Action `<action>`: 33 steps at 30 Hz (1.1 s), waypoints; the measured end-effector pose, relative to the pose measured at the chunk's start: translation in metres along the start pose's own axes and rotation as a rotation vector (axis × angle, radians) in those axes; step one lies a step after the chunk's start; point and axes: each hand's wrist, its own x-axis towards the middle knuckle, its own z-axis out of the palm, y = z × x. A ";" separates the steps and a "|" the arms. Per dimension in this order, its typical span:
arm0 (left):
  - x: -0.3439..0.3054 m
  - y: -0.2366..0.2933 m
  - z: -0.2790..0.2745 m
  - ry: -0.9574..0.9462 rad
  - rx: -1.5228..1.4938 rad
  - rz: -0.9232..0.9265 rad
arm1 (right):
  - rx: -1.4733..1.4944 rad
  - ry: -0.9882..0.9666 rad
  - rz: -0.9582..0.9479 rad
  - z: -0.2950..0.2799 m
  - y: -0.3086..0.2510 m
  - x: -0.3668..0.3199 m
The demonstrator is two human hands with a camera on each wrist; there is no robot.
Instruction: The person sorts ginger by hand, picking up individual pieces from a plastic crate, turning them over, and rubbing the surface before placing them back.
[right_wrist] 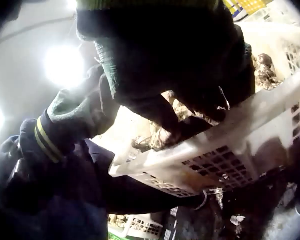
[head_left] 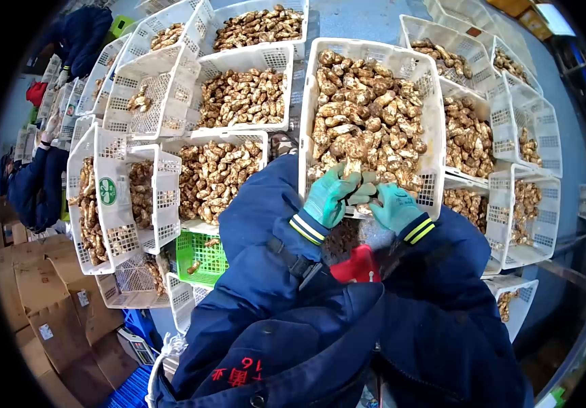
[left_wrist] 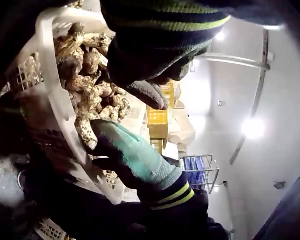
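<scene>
A large white crate [head_left: 437,136] full of brown-and-cream mushrooms [head_left: 368,115] stands directly in front of me. Both hands wear teal gloves with dark, soiled fingers and meet at its near rim. My left hand [head_left: 327,196] bends inward over the near mushrooms, one pale stem just beyond its fingers. From the other side my right hand [head_left: 396,207] reaches in, fingers bent down at the rim. In the left wrist view a mushroom [left_wrist: 87,134] lies right against the right fingertips. I cannot tell whether either hand grips a mushroom, since shadow and overlapping fingers hide the contact.
White crates of mushrooms flank me on the left [head_left: 242,98] and right [head_left: 468,136]. A green basket [head_left: 201,258] sits low beside my left arm. Cardboard boxes [head_left: 62,299] lie farther left, and another person [head_left: 35,183] works there. Something red [head_left: 357,265] is below my hands.
</scene>
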 end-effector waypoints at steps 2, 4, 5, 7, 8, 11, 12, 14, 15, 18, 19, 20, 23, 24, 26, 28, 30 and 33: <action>0.002 0.001 0.006 0.000 -0.020 -0.011 | 0.073 -0.019 0.000 -0.004 0.000 -0.001; 0.000 0.007 0.010 -0.050 0.000 -0.056 | 0.136 0.023 -0.073 0.002 0.011 0.004; 0.002 0.005 0.009 -0.003 -0.020 -0.077 | 0.126 -0.002 -0.025 -0.001 0.011 0.007; -0.001 0.007 0.014 0.002 -0.004 -0.090 | 0.132 0.019 0.031 -0.008 0.010 0.008; -0.003 0.009 0.018 -0.032 -0.010 -0.082 | 0.160 0.009 0.044 -0.008 0.013 0.009; -0.001 0.007 0.013 -0.032 0.093 -0.020 | 0.137 -0.067 0.080 -0.007 0.017 0.011; -0.001 0.007 0.011 -0.016 0.140 -0.001 | 0.117 -0.060 0.072 -0.008 0.015 0.009; -0.001 0.008 0.017 0.053 0.171 0.028 | 0.102 -0.115 0.094 -0.007 0.015 0.014; 0.001 0.006 0.013 0.059 0.196 0.008 | 0.095 -0.017 -0.007 0.001 0.023 0.013; -0.003 0.009 0.014 0.054 0.131 0.035 | 0.020 0.205 -0.222 0.013 0.035 0.011; 0.001 0.003 0.010 0.069 0.093 0.054 | -0.021 0.043 -0.113 -0.010 0.020 0.009; -0.002 0.007 0.006 0.081 0.094 0.007 | 0.104 0.043 0.042 -0.006 0.025 0.012; -0.032 0.053 0.025 0.101 0.151 0.221 | 0.148 0.089 0.134 -0.017 0.029 0.016; -0.047 0.074 0.032 0.151 0.298 0.355 | 0.115 0.148 0.134 -0.016 0.034 0.016; -0.054 0.110 -0.020 -0.175 -0.085 0.498 | 0.023 0.095 0.179 -0.018 0.042 0.019; -0.099 0.159 -0.042 0.200 0.093 0.675 | 0.134 0.024 0.314 -0.012 0.044 0.025; -0.143 0.202 -0.077 0.218 0.001 0.788 | 0.149 0.055 0.286 0.001 0.062 0.024; -0.216 0.272 -0.159 0.523 0.127 1.036 | 0.350 0.011 0.315 -0.016 0.041 0.018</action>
